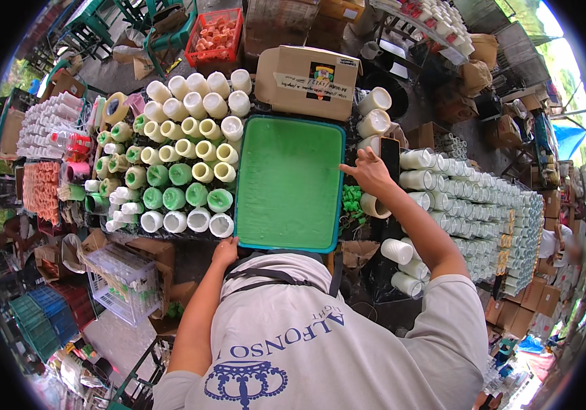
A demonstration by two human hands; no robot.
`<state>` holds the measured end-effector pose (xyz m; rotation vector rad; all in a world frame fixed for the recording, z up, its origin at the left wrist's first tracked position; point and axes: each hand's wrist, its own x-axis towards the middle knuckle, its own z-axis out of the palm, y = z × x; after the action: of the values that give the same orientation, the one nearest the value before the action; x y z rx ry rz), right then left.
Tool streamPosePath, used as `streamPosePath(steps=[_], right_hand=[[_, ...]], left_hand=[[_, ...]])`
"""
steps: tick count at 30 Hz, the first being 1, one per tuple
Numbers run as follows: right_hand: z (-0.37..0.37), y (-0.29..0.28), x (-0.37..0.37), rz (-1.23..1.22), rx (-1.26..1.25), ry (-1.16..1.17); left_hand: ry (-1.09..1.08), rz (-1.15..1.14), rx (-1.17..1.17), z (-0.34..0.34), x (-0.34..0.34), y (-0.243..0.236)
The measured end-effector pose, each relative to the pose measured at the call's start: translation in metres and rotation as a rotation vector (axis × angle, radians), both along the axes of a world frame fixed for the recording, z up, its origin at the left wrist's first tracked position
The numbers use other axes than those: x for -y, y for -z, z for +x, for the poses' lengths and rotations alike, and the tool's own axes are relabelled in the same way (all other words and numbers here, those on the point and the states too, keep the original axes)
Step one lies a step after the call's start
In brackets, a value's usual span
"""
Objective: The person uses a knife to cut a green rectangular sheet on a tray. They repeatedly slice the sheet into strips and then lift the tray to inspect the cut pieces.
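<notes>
In front of me lies a shallow tray point(340, 213) with a teal rim, holding a smooth green layer point(290, 183) that looks like wax. My left hand point(225, 252) is at its near left corner, fingers bent against the rim. At the right side my right hand point(369, 173) has its fingers apart, one fingertip at or very near the rim. Rows of cream candles point(195, 104) and green candles point(174, 199) stand just left of the tray. Small green pieces point(352, 203) lie beside its right edge, below my right hand.
A cardboard box point(307, 82) stands beyond the tray. Many white glass-like cylinders point(467, 195) fill the right side, with white cups point(397, 251) nearer me. A red crate point(215, 35) of orange pieces is at the back; a white plastic basket point(123, 283) sits at lower left.
</notes>
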<state>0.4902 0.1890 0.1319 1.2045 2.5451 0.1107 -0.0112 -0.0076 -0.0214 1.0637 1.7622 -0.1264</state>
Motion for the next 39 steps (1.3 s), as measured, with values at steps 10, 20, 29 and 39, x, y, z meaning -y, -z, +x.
streamPosePath(steps=[10,20,29,39], right_hand=[[0.000,-0.001,-0.004,-0.030,0.168,0.026],[-0.044,-0.076,0.023,-0.014,-0.041,0.383],[-0.094,-0.010,0.132,0.088,-1.020,0.977],[-0.104,0.005,0.194,-0.125,-1.263,1.217]], left_hand=[[-0.033,0.039,-0.039,0.001,0.004,0.001],[0.515,0.292,-0.037,0.079,-0.055,-0.150],[0.757,0.870,-0.137,0.180,-0.157,-0.059],[0.800,0.776,-0.227,0.171,-0.169,-0.027]])
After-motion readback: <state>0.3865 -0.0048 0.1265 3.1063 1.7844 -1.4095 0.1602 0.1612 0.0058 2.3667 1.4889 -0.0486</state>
